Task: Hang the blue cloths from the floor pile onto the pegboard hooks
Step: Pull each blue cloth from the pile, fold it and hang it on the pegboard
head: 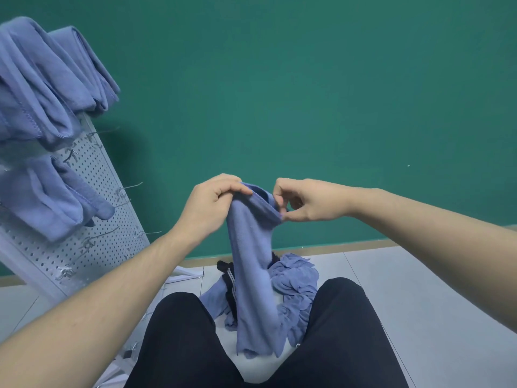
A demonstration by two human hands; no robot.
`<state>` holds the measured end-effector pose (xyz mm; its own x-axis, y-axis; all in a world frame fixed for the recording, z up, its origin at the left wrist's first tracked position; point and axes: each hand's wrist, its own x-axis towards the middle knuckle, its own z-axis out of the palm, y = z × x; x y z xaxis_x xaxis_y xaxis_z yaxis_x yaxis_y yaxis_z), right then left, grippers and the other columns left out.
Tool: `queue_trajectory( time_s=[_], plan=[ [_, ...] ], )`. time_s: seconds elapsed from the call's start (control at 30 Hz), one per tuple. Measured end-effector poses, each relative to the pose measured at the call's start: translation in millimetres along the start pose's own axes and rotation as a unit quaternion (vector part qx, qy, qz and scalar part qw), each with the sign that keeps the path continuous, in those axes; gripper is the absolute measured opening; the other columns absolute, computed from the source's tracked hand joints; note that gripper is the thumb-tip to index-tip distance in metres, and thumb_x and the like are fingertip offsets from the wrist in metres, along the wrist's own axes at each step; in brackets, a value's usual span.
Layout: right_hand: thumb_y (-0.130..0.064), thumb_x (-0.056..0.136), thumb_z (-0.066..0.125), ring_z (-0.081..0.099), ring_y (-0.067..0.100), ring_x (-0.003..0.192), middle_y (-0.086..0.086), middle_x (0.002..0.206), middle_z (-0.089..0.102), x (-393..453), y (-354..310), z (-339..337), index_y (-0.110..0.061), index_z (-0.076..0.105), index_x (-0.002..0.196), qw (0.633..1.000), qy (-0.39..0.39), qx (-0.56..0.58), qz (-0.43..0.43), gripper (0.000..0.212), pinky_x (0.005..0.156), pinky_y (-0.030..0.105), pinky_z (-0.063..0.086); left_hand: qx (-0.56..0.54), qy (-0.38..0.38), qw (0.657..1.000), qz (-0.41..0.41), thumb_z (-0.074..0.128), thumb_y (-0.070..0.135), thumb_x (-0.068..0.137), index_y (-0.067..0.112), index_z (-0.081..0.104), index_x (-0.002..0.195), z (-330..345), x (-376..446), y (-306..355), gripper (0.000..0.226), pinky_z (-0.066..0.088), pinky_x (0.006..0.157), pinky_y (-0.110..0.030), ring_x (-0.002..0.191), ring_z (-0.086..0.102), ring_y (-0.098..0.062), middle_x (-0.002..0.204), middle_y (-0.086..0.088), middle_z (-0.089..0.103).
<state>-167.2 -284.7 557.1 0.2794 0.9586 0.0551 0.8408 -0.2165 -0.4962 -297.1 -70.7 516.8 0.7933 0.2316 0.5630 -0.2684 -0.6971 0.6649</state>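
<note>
A blue cloth [253,264] hangs in the air in front of me, held by its top edge. My left hand [208,204] grips the left end of that edge. My right hand [302,201] pinches the right end between thumb and fingers. Below it, between my knees, lies the floor pile of blue cloths [296,281] with a dark striped garment [229,278] mixed in. The white pegboard [112,219] leans at the left. Several blue cloths hang on it, a big bunch at the top [47,79] and one lower [50,200]. Bare wire hooks [131,187] stick out along its right side.
A green wall [307,93] stands right behind the pile, with a wooden skirting along the grey floor [419,289]. My legs in black trousers [179,345] frame the pile. The pegboard's white foot [187,273] lies on the floor left of the pile.
</note>
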Motion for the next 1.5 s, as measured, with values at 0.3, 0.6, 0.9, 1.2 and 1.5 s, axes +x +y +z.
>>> queue_trajectory(
  time_s=[0.3,0.6,0.9,1.2,1.5],
  plan=[
    [-0.026,0.093,0.065,0.044,0.012,0.085,-0.008,0.095,0.068,-2,8,-14,-0.021,0.068,0.105,0.964,0.009,-0.264,-0.019,0.014,0.084,0.034,0.046,0.023,-0.066,0.998,0.003,0.045,-0.012,0.089,0.036,0.072,0.09,-9,1,1,0.055,0.044,0.093,-0.017,0.099,0.062,0.0,0.097,0.025,0.068],
    [-0.032,0.09,0.065,0.057,0.024,0.088,-0.004,0.091,0.065,0,-7,-17,-0.026,0.046,0.124,0.964,0.091,-0.213,0.128,0.039,0.074,0.034,0.044,0.072,-0.066,0.994,-0.043,0.057,0.009,0.099,0.032,0.066,0.122,-14,0,5,0.034,0.043,0.087,-0.007,0.097,0.064,0.0,0.105,0.018,0.069],
    [-0.011,0.089,0.067,0.057,0.015,0.073,0.002,0.083,0.061,6,-13,-20,-0.02,0.053,0.082,0.953,0.146,0.19,0.185,0.018,0.078,0.039,0.058,0.093,-0.038,0.992,-0.07,0.052,0.007,0.1,0.025,0.073,0.108,-20,8,15,0.029,0.037,0.073,0.0,0.079,0.057,0.011,0.098,0.021,0.068],
    [-0.017,0.096,0.065,0.059,0.014,0.06,-0.002,0.065,0.061,6,-13,-22,-0.018,0.057,0.075,0.899,0.174,0.351,0.195,0.022,0.069,0.027,0.058,-0.183,-0.004,0.967,-0.175,0.051,0.011,0.101,0.036,0.063,0.105,-22,15,22,0.028,0.05,0.07,-0.033,0.06,0.047,-0.015,0.066,0.003,0.058],
    [-0.028,0.105,0.048,0.058,0.008,0.06,-0.008,0.073,0.064,24,-35,-29,-0.022,0.055,0.095,0.865,0.25,0.397,0.178,0.014,0.055,0.022,0.05,-0.542,-0.092,0.768,-0.328,0.055,0.048,0.093,0.008,0.064,0.128,3,4,35,0.054,0.048,0.099,-0.036,0.114,0.066,-0.023,0.123,-0.01,0.07]
  ],
)
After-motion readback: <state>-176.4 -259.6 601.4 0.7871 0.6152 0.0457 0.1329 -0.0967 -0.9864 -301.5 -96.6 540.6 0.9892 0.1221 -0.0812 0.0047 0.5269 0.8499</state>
